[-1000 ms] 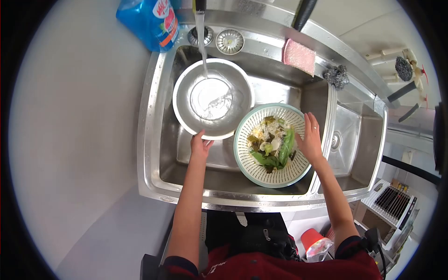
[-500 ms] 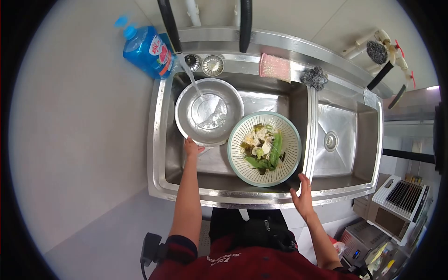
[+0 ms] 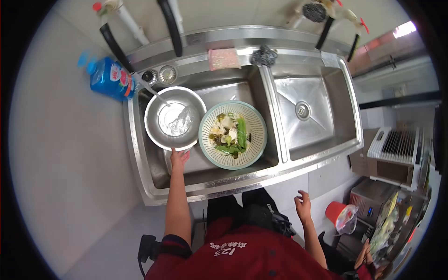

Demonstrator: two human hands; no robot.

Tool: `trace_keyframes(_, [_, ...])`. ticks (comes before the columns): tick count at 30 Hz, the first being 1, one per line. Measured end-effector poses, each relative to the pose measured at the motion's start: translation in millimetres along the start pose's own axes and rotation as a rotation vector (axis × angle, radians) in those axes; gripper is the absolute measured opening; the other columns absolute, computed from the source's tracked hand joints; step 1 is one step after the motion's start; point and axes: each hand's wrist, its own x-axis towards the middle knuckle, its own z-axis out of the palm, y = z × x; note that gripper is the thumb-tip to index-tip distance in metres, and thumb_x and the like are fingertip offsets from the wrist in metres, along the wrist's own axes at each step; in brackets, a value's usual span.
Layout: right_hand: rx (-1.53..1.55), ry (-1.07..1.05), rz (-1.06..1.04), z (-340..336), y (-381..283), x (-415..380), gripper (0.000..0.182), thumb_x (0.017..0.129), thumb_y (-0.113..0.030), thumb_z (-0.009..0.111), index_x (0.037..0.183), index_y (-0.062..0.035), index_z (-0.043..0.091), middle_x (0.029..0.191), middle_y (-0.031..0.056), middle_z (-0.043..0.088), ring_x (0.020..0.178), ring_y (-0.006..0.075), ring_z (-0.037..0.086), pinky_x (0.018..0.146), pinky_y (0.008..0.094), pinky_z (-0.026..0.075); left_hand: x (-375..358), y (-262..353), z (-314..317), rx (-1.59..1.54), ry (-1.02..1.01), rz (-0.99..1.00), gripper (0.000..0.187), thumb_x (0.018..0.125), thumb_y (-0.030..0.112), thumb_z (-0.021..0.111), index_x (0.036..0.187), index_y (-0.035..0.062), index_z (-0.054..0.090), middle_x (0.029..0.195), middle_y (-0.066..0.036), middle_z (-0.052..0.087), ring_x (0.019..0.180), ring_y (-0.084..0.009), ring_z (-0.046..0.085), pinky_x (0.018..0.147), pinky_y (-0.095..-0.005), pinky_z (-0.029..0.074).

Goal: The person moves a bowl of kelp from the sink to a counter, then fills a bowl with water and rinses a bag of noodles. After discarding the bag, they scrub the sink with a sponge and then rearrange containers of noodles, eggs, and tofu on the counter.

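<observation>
Left hand [image 3: 179, 159]: one, thumb at the near rim of the metal bowl, fingers spread apart below it; whether it pinches the rim cannot be told. Metal bowl [image 3: 155, 125]: directly ahead of the left hand, standing in the larger sink basin [image 3: 229, 88], water inside. Water stream [image 3: 153, 90]: ahead and left of the left hand, falling inside the bowl from a black hose [image 3: 112, 44]. Colander [image 3: 256, 144]: pale, slotted, green-rimmed, to the right of the left hand, just beside the bowl; contact between the two uncertain. Contents: green vegetable pieces [image 3: 241, 133] with paler scraps. Right hand [image 3: 303, 205]: one, fingers apart and loosely bent, holding nothing, outside the sink. Smaller basin [image 3: 329, 119]: ahead of the right hand, round drain [image 3: 303, 110] in its floor. Pink sponge [image 3: 224, 59] and steel scourer [image 3: 264, 56]: well ahead and right of the left hand, on the back ledge. Blue bottle [image 3: 108, 80]: ahead and left of the left hand, at the sink's corner. Red bin [image 3: 336, 212]: right of the right hand. Handling note, by judgement: a light steadying touch at the near rim suits the bowl, keeping it level, with the stream inside its wall and the colander undisturbed.
</observation>
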Motion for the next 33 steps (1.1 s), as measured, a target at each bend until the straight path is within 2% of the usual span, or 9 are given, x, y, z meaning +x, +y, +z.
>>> trace_keyframes(5, [-0.23,0.008,0.242,17.2,152.8,-69.6,0.027,0.068,-0.019,0.052,0.089,-0.0019,0.053,0.082,0.0171,0.056,0.077,0.0304,0.054,0.067,0.035,0.042,7.8,-1.7,9.4,-0.007,0.093,0.076,0.053,0.08,0.042,0.037,0.104,-0.0051,0.034,0.097,-0.016,0.045,0.066,-0.0243,0.051,0.061,-0.0342,0.045])
trace_keyframes(7, [-0.355,-0.175,0.28,19.7,205.0,-92.9,0.03,0.068,-0.023,0.051,0.088,-0.0008,0.052,0.08,0.0167,0.056,0.076,0.031,0.054,0.066,0.0376,0.043,2.6,3.0,15.2,-0.015,0.193,0.103,0.045,0.081,0.038,0.038,0.091,-0.0058,0.04,0.077,-0.013,0.048,0.055,-0.0195,0.047,0.052,-0.03,0.044])
trace_keyframes(13, [0.069,-0.279,0.522,-7.2,194.8,-79.1,0.023,0.068,-0.015,0.049,0.084,0.0005,0.054,0.073,0.0174,0.057,0.071,0.0292,0.055,0.064,0.0341,0.044,-9.8,7.7,23.9,0.192,0.274,0.189,0.04,0.081,0.034,0.041,0.085,-0.0056,0.042,0.063,-0.012,0.047,0.042,-0.0136,0.039,0.04,-0.0257,0.039])
trace_keyframes(15, [0.229,-0.122,0.51,-11.8,171.7,-57.6,0.022,0.069,-0.013,0.049,0.085,0.0021,0.053,0.073,0.0185,0.056,0.071,0.0288,0.055,0.063,0.0331,0.044,-11.6,12.9,24.8,0.208,0.282,0.173,0.039,0.081,0.033,0.04,0.085,-0.0061,0.042,0.063,-0.012,0.047,0.042,-0.0137,0.038,0.039,-0.0261,0.038])
trace_keyframes(17, [-0.133,-0.094,0.192,-20.2,118.1,-31.4,0.022,0.071,-0.013,0.048,0.085,0.0041,0.052,0.074,0.0192,0.055,0.072,0.0292,0.055,0.064,0.0328,0.043,-8.4,9.0,26.9,0.191,0.292,0.158,0.039,0.081,0.033,0.04,0.088,-0.006,0.04,0.067,-0.013,0.048,0.044,-0.014,0.04,0.04,-0.0266,0.039])
trace_keyframes(21, [0.084,-0.033,-0.22,-7.3,-37.2,33.8,0.02,0.074,-0.008,0.046,0.089,0.0047,0.051,0.082,0.0193,0.054,0.076,0.0286,0.055,0.069,0.0322,0.043,4.8,-7.1,14.8,0.083,0.181,0.104,0.042,0.081,0.034,0.04,0.094,-0.0054,0.038,0.076,-0.014,0.049,0.051,-0.016,0.043,0.047,-0.0283,0.043])
trace_keyframes(25, [0.074,-0.179,-0.259,79.1,-95.5,115.3,0.06,0.067,-0.02,0.054,0.11,0.0122,0.03,0.1,0.0282,0.045,0.095,0.0352,0.045,0.081,0.0341,0.036,4.7,-13.1,13.5,0.05,0.127,0.065,0.043,0.079,0.036,0.041,0.101,-0.0009,0.037,0.087,-0.014,0.049,0.066,-0.0203,0.05,0.057,-0.0319,0.045])
trace_keyframes(27, [-0.046,-0.318,0.04,109.9,-119.3,147.7,0.069,0.063,-0.027,0.058,0.109,0.0124,0.026,0.104,0.0282,0.041,0.096,0.0304,0.046,0.078,0.0306,0.038,6.6,-13.2,9.2,0.047,0.129,0.065,0.041,0.079,0.036,0.041,0.101,0.0014,0.039,0.087,-0.013,0.05,0.068,-0.0214,0.052,0.057,-0.0327,0.045])
trace_keyframes(33, [0.361,-0.226,0.65,157.9,-100.6,176.8,0.06,0.064,-0.025,0.058,0.109,0.0041,0.031,0.096,0.0184,0.045,0.08,0.0282,0.048,0.068,0.0351,0.042,-11.4,1.9,-1.0,0.02,0.075,0.177,0.041,0.079,0.033,0.043,0.107,0.0038,0.033,0.097,-0.015,0.045,0.075,-0.0241,0.053,0.06,-0.0334,0.044])
